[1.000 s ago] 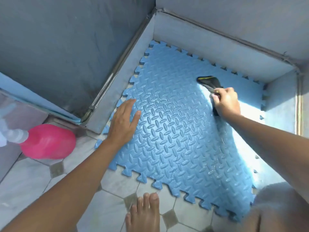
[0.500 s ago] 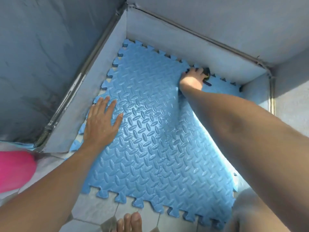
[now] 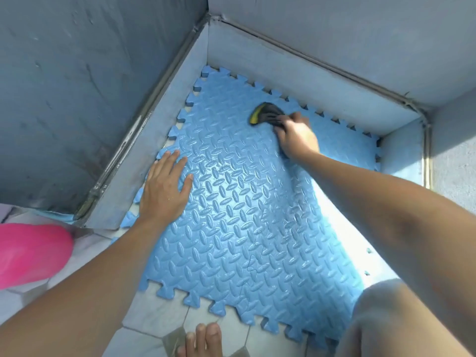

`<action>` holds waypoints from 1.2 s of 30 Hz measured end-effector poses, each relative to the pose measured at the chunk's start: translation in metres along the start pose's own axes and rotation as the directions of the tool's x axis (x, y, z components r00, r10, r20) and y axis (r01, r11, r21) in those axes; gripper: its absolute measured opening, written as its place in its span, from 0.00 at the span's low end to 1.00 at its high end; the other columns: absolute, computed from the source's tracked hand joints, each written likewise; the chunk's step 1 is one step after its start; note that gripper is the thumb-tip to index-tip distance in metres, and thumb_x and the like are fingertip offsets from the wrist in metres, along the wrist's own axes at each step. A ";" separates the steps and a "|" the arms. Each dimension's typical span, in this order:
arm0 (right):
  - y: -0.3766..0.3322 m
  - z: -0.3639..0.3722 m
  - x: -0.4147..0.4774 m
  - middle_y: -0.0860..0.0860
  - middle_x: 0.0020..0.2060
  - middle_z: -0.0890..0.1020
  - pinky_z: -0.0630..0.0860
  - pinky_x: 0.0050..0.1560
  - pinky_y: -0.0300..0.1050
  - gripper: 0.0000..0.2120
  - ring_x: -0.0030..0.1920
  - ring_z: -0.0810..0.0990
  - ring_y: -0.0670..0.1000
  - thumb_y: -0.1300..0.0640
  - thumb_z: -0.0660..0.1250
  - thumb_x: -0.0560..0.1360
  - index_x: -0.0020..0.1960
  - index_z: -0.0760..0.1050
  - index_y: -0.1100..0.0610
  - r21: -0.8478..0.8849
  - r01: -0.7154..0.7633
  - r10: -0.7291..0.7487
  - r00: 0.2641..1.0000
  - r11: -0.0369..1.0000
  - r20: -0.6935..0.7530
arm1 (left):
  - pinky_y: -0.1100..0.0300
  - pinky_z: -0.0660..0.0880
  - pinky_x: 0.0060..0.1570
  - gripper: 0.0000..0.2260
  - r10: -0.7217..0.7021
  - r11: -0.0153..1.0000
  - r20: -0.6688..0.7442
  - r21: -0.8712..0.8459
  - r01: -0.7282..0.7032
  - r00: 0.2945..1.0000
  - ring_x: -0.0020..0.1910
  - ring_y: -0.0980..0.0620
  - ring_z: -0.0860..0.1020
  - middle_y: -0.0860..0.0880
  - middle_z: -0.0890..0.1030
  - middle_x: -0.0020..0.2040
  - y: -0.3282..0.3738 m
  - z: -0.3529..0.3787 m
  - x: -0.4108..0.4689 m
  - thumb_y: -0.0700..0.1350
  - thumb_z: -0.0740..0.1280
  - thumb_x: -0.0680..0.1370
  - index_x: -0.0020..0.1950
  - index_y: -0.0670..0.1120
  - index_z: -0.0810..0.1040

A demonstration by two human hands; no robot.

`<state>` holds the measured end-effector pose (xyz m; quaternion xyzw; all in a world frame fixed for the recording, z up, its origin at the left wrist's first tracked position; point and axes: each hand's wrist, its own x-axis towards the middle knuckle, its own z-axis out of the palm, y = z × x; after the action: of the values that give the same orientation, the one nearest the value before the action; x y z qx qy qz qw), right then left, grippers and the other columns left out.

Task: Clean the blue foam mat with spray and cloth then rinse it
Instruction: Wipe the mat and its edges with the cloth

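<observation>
Mat position: the blue foam mat [image 3: 244, 228], with a raised tread pattern and interlocking toothed edges, lies flat on the ground in a corner bounded by a low grey kerb [image 3: 154, 150] along its left and far sides. Its far left corner sits close to the angle where the two kerb runs meet, and its near edge extends onto the pale tiled floor [image 3: 159, 318]. A strip of strong sunlight falls across the right part of the mat. Left hand [image 3: 164, 191]: laid palm down on the mat at its left edge, fingers straight and slightly spread, holding nothing, thumb pointing toward the mat's middle. Right hand [image 3: 296, 137]: reaching to the far part of the mat, fingers curled round a dark cloth [image 3: 265, 114] with a yellow edge. The cloth projects to the left of the knuckles and rests on the mat surface just short of the far toothed edge. It is slightly blurred, and its material cannot be told. Other items: a pink plastic container [image 3: 31, 253] lies on the tiles at the left margin, well apart from the mat and only partly in view. The toes of a bare foot [image 3: 203, 341] rest on the tiles just beside the mat's near edge. A bent knee [image 3: 399, 318] covers the near right corner.
</observation>
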<state>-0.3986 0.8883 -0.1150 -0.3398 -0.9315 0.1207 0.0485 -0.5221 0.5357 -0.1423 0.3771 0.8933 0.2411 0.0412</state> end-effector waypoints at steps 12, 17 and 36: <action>0.068 -0.009 -0.110 0.61 0.63 0.74 0.73 0.60 0.58 0.17 0.59 0.72 0.64 0.53 0.58 0.82 0.67 0.74 0.57 -0.089 -0.449 0.427 0.884 0.889 -0.190 | 0.49 0.51 0.82 0.26 -0.027 0.999 0.086 -0.037 0.031 0.996 0.83 0.47 0.57 0.46 0.64 0.83 0.004 -0.005 -0.004 0.56 0.60 0.85 0.81 0.45 0.67; -0.059 0.016 -0.146 0.54 0.60 0.78 0.77 0.53 0.54 0.16 0.53 0.74 0.57 0.50 0.60 0.82 0.67 0.75 0.53 0.026 0.078 -0.076 0.996 0.997 -0.052 | 0.57 0.63 0.75 0.25 -0.181 0.943 -0.028 -0.288 0.166 0.983 0.75 0.45 0.70 0.43 0.72 0.74 0.015 -0.036 -0.082 0.54 0.68 0.81 0.74 0.41 0.73; -0.347 0.059 -0.225 0.54 0.43 0.79 0.70 0.49 0.45 0.06 0.45 0.76 0.53 0.53 0.66 0.80 0.48 0.79 0.54 0.741 0.066 -0.537 0.732 0.669 0.420 | 0.53 0.74 0.62 0.39 -0.834 0.548 -0.317 -0.563 0.619 0.451 0.60 0.50 0.76 0.53 0.77 0.63 -0.096 -0.179 -0.168 0.52 0.84 0.65 0.72 0.50 0.70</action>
<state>-0.4528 0.4751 -0.0844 -0.0698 -0.8278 0.5454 -0.1117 -0.5114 0.2900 -0.0469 -0.1543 0.8741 0.4580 -0.0479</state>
